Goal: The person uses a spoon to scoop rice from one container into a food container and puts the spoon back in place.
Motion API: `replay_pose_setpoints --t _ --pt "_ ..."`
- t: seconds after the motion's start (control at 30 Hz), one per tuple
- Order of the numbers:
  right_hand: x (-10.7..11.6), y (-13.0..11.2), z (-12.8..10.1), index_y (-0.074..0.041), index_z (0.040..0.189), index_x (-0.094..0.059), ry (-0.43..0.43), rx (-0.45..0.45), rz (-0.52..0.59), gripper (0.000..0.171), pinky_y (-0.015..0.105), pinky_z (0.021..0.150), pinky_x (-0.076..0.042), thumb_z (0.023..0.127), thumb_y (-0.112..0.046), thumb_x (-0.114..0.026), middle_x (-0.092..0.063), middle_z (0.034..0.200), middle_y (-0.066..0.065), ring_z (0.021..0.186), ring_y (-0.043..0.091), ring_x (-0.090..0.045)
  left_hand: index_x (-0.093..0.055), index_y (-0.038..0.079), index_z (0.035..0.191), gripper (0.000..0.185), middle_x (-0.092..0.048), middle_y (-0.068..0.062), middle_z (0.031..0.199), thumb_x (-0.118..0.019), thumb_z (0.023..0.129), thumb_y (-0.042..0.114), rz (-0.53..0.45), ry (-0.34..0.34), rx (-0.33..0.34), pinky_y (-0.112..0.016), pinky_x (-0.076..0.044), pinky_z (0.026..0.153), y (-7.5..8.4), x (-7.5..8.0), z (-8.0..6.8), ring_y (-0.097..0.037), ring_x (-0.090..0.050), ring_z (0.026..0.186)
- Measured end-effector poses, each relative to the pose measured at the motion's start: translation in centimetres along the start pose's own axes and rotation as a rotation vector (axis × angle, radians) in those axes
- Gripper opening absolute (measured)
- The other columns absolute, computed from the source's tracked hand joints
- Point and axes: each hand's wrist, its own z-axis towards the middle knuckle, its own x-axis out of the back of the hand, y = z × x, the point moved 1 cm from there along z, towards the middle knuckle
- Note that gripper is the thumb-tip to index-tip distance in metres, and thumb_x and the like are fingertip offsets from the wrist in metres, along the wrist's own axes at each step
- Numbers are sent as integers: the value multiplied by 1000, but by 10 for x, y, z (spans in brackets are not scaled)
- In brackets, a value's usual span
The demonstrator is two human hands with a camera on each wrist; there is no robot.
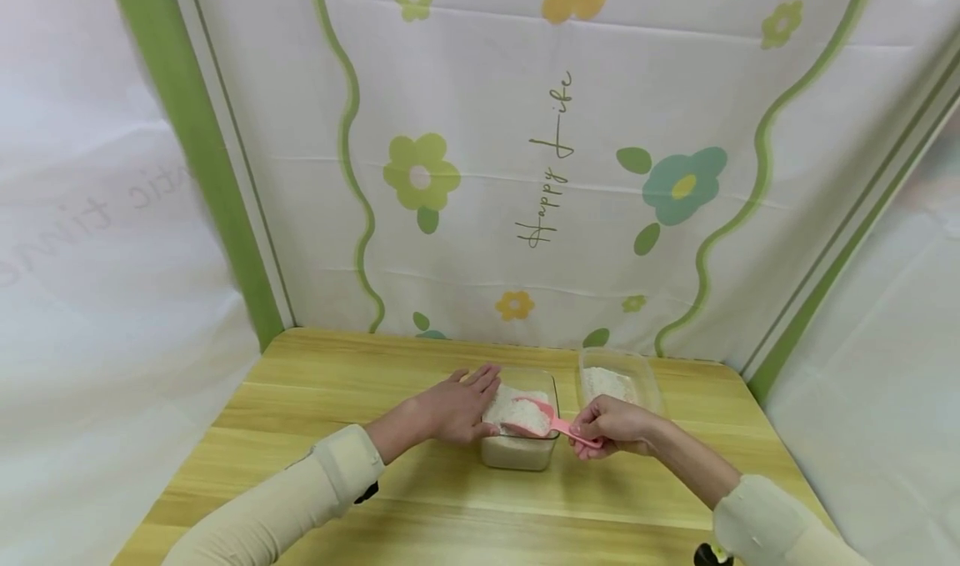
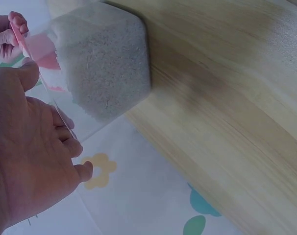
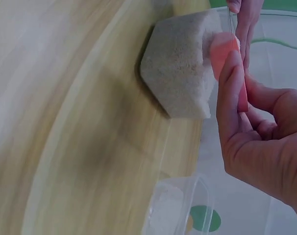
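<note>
Flowered white cloth with green wavy stripes and the script "Happy life" hangs behind a pale wooden table (image 1: 315, 433), and plain white sheeting closes off both sides. On the table, near its back edge, stand two clear plastic containers side by side. The nearer container (image 1: 519, 449) is full of white rice (image 1: 517, 412), heaped above its rim; in the wrist views it appears as a grey-white block with bevelled corners resting on the wood. The second container (image 1: 618, 374) sits just beside it to the right and a little farther back, with a lower layer of rice inside. The left hand (image 1: 457, 408) lies against the left side of the full container, fingers straight and reaching over its rim, palm against the wall, gripping nothing; the left wrist view shows the fingertips (image 2: 72, 147) along the clear rim. The right hand (image 1: 615, 426) is curled, thumb and fingers pinching the handle of a pink plastic scoop (image 1: 551, 420). The bowl of the scoop lies in the heaped rice at the right part of the full container, with rice in it, while the handle sticks out over the container's right rim toward the hand. In the right wrist view the thumb (image 3: 229, 88) presses along the pink handle. Both arms wear cream sleeves (image 1: 300, 499).
</note>
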Motion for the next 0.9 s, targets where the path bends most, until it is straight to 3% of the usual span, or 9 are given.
replay_pose_setpoints --t 0.27,0.9 --pt "-5 6 -2 9 90 -68 43 67 -4 23 17 61 -57 101 0 -50 -70 74 3 65 5 -67 -18 7 160 81 -9 -11 169 -28 103 63 6 1 -7 -46 -24 124 0 1 0 -23 -9 157" --pt "-6 11 -6 12 97 -66 101 120 13 24 17 63 -56 103 -5 -49 -69 79 4 70 6 -68 -20 7 160 81 -9 -10 169 -30 102 63 -9 -6 0 -47 -24 123 1 3 -2 -23 -9 157"
